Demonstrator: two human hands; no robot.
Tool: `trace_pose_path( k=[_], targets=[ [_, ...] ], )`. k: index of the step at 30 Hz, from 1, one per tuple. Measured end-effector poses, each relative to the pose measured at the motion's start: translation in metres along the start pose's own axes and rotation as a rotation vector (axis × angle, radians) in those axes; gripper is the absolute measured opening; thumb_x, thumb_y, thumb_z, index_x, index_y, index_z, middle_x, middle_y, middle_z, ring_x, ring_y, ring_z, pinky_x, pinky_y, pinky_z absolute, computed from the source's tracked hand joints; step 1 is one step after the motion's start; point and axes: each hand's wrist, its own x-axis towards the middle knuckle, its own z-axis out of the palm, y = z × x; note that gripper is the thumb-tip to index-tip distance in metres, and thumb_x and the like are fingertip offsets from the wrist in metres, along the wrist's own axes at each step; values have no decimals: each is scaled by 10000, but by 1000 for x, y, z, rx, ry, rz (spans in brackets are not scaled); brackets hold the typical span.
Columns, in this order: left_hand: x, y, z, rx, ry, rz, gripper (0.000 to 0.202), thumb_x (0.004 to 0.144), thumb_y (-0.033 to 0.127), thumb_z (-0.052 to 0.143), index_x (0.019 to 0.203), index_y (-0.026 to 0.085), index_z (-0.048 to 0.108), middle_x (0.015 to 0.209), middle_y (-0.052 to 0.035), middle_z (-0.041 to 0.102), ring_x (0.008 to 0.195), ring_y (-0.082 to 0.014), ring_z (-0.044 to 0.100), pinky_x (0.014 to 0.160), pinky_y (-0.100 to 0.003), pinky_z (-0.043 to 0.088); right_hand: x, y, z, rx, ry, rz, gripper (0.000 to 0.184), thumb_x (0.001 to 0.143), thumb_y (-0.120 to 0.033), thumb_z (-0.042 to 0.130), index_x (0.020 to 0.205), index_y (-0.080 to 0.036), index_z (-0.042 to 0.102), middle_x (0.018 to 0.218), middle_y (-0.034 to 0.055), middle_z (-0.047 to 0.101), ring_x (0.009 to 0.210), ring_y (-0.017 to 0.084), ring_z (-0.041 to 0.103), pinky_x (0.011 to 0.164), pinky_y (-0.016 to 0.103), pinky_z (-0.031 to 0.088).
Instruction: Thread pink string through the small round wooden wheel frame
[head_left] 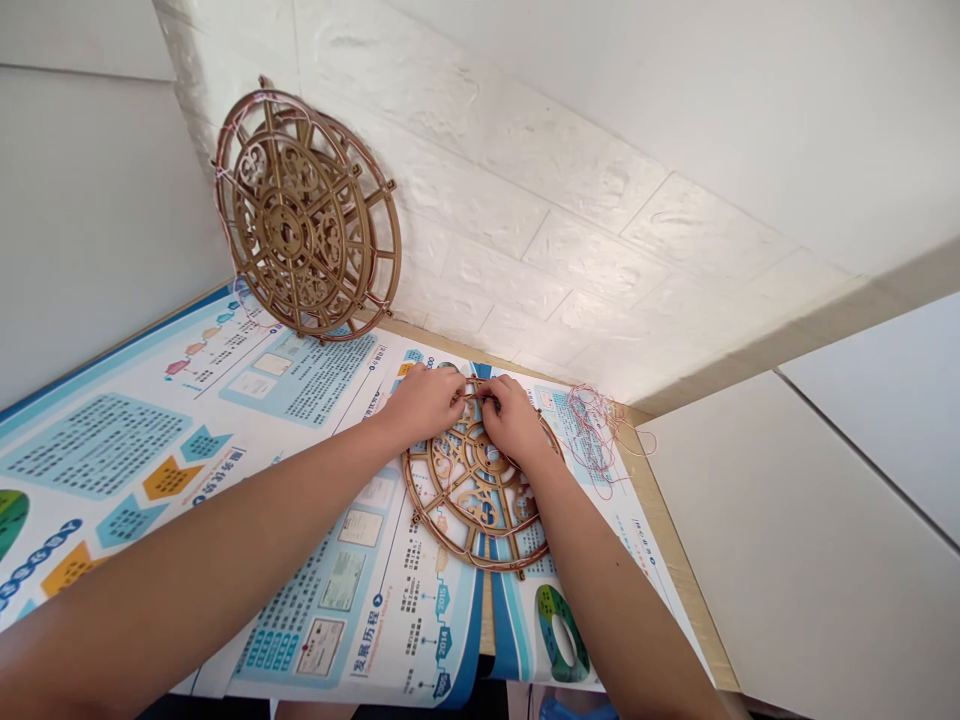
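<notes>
Your left hand [424,405] and right hand [514,422] pinch the top of a fretwork wheel [476,495] lying on a poster [120,450]; red thread [596,435] lies beside it, and a second wheel [304,210] leans against the wall [525,200].

The wheel [471,470] is showing a matt tan wood-like finish, the thread [592,430] is looking fine and fibrous, the poster [97,450] is gleaming like smooth coated paper, and the wall [525,250] is looking matt and rough.

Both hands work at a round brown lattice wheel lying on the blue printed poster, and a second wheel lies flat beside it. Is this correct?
Not quite: in the head view, the second round brown lattice wheel leans against the white brick wall, not flat.
</notes>
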Motion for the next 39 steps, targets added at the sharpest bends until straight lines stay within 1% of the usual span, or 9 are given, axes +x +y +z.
trace_pose_path(
  k=[4,10,22,30,39],
  targets=[
    [0,0,0,-2,-6,-6,176,901,228,477,837,190,637,949,-58,686,890,-255,631,846,-412,417,0,-1,-1,0,7,-5,193,843,-96,431,911,-189,586,948,90,603,939,261,535,846,407,444],
    [0,-2,1,3,-4,-16,193,913,222,466,845,193,644,951,-49,686,894,-261,639,841,-424,422,-1,1,0,-3,-5,-2,215,855,-99,431,922,-192,613,960,88,601,963,262,538,853,407,447],
    [1,-1,0,12,-15,-18,217,934,232,452,868,201,656,976,-49,687,891,-255,637,842,-420,425,0,1,0,14,-1,-12,214,852,-102,434,915,-190,619,961,89,604,957,257,541,860,404,451],
    [0,1,0,2,-1,11,205,924,251,463,870,183,649,969,-66,685,903,-254,631,858,-426,422,0,1,-1,25,0,-12,219,857,-105,434,919,-187,628,961,91,604,952,252,542,864,398,453],
    [-1,2,-1,-23,18,11,190,923,242,455,879,191,633,981,-63,689,918,-255,631,877,-420,413,1,1,0,15,-10,-9,233,856,-93,434,925,-195,632,961,85,603,957,247,547,870,390,456]
  ],
)
